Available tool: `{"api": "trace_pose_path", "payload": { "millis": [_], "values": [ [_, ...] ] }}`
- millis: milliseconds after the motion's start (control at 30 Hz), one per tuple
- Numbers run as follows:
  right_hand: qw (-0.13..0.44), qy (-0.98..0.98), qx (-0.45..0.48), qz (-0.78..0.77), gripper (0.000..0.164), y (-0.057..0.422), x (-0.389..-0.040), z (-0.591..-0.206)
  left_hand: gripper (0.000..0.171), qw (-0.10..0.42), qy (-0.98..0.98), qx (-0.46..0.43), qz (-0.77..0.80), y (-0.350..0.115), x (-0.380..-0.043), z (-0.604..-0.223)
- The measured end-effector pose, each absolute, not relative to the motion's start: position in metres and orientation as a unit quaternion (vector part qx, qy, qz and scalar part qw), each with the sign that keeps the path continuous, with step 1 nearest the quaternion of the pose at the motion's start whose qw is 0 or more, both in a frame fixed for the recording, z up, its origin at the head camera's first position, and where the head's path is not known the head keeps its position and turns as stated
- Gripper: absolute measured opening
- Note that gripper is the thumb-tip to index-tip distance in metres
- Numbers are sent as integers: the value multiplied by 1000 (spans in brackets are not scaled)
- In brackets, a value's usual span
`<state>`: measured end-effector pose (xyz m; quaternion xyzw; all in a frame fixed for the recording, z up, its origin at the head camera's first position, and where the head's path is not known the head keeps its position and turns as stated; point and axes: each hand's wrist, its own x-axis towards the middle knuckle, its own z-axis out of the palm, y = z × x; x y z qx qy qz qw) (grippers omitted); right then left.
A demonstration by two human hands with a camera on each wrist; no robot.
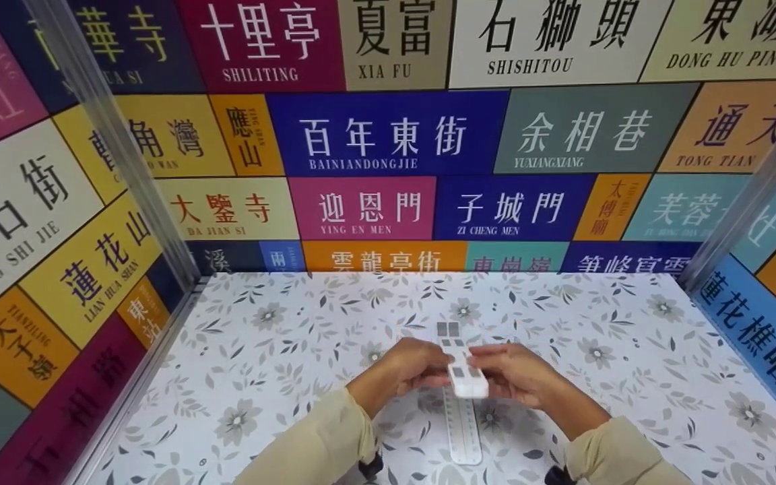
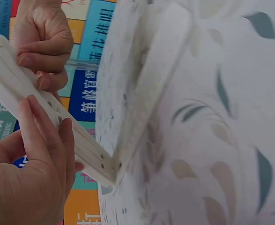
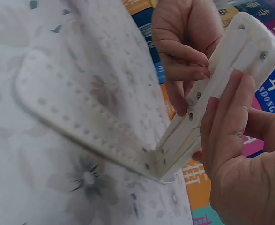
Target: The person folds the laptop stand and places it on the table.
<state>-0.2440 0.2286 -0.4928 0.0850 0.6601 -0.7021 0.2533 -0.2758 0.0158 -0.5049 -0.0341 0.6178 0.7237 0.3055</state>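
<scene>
Both hands hold a white hinged plastic device with two long arms. Its raised upper arm [image 1: 469,387] bears pairs of grey squares on top. The lower arm [image 3: 83,110], lined with small holes or teeth along its edges, lies on the patterned cloth. My left hand [image 1: 411,367] grips the upper arm from the left, fingers along its underside. From the right side my right hand [image 1: 523,374] grips the same arm, its fingers curled under it. Small screws dot the underside [image 2: 91,146] in the left wrist view. The two arms meet in a narrow V at the far end.
A floral cloth [image 1: 246,364] covers the table. Walls of coloured name signs [image 1: 388,131] stand behind it and at both sides. Clear upright corner strips [image 1: 139,148] rise at the back left and back right.
</scene>
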Motion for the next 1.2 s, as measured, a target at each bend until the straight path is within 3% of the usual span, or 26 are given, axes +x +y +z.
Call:
{"api": "trace_pose_path", "payload": {
  "millis": [200,667,967,1133,1200],
  "values": [
    [264,700,62,-660,76,229,-227,-515,57,281,693,-16,663,17,-258,-514],
    [185,801,34,-568,70,218,-202,-542,67,228,792,32,566,26,-235,-528],
    [174,812,43,-555,67,216,-201,-547,73,218,811,41,541,27,-232,-532],
    [172,828,17,-533,69,216,-200,-548,68,194,833,86,511,24,-231,-534],
    [163,842,-16,-515,72,216,-199,-549,58,176,860,131,460,21,-230,-533]
  ]
}}
